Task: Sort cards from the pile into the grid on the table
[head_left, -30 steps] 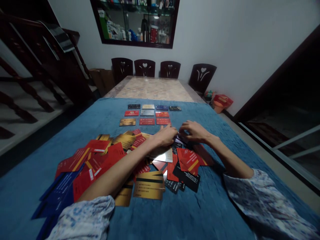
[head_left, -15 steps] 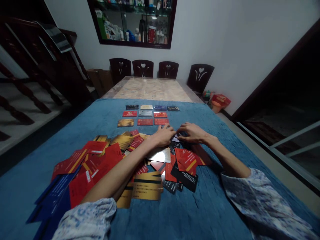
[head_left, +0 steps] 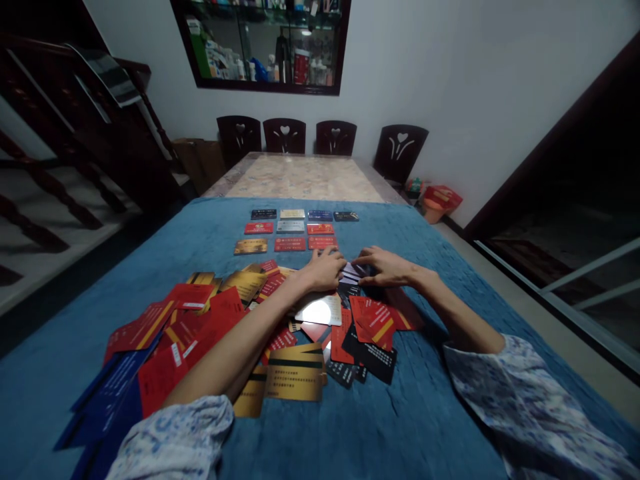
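Note:
Over the far edge of a loose card pile, my left hand (head_left: 325,270) rests with its fingers bent and apart. Several pale purple cards (head_left: 352,273) lie between my two hands. From the right, my right hand (head_left: 386,267) reaches to these cards, its index finger stretched out and its thumb apart below, touching their edge. Just nearer lie a shiny silver-white card (head_left: 319,311), black cards (head_left: 377,360), and red cards with a yellow stripe (head_left: 373,321). Gold cards (head_left: 294,377) lie closer to me. Some fingertips of my left hand are hidden.
Beyond my hands, small card stacks stand in three rows, including a gold stack (head_left: 251,246) and a blue stack (head_left: 320,215). Red cards (head_left: 200,333) and blue cards (head_left: 113,393) spread to the left on a blue cloth (head_left: 430,413). Dark chairs (head_left: 400,152) stand behind the table.
My right hand's fingers have straightened and opened, and my left hand has shifted slightly left. More of the pale purple cards shows between them.

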Demonstrator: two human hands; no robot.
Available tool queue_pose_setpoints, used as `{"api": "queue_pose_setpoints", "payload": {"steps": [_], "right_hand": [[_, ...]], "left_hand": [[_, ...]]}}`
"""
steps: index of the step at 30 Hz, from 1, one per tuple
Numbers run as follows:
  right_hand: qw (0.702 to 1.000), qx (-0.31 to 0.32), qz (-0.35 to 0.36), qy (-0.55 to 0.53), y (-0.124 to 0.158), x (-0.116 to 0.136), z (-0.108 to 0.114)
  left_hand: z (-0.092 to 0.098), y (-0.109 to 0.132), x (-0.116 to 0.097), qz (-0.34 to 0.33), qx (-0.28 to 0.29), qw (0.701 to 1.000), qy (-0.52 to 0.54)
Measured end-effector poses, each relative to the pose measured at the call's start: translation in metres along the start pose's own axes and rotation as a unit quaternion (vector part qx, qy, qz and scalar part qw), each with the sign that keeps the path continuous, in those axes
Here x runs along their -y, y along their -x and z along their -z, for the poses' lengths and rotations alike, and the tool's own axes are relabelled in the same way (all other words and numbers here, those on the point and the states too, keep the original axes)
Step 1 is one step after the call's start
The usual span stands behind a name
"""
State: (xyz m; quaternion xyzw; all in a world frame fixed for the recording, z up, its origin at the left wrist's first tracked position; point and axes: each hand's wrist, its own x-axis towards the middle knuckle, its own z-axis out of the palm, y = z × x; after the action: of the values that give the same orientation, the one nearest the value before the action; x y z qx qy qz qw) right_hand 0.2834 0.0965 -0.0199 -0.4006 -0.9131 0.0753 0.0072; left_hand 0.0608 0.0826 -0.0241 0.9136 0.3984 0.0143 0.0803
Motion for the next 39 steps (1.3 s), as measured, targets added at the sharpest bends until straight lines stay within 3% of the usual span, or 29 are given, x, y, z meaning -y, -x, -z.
{"api": "queue_pose_setpoints", "payload": {"steps": [9,16,26,39], "right_hand": [[1.000,0.001,0.009,-0.008,0.003,0.011,0.015],[0.999,-0.038,0.032,-0.004,0.006,0.006,0.017],[0.987,-0.137,0.039,0.068,0.003,0.000,0.013],[0.991,-0.125,-0.034,0.019,0.002,0.004,0.007]], "left_hand": [[0.003,-0.001,0.004,-0.024,-0.032,0.999,0.001],[0.010,0.002,0.005,-0.054,-0.065,0.995,-0.050],[0.015,0.005,0.001,0.007,-0.149,0.986,-0.069],[0.015,0.004,0.003,0.029,-0.144,0.989,-0.033]]}}
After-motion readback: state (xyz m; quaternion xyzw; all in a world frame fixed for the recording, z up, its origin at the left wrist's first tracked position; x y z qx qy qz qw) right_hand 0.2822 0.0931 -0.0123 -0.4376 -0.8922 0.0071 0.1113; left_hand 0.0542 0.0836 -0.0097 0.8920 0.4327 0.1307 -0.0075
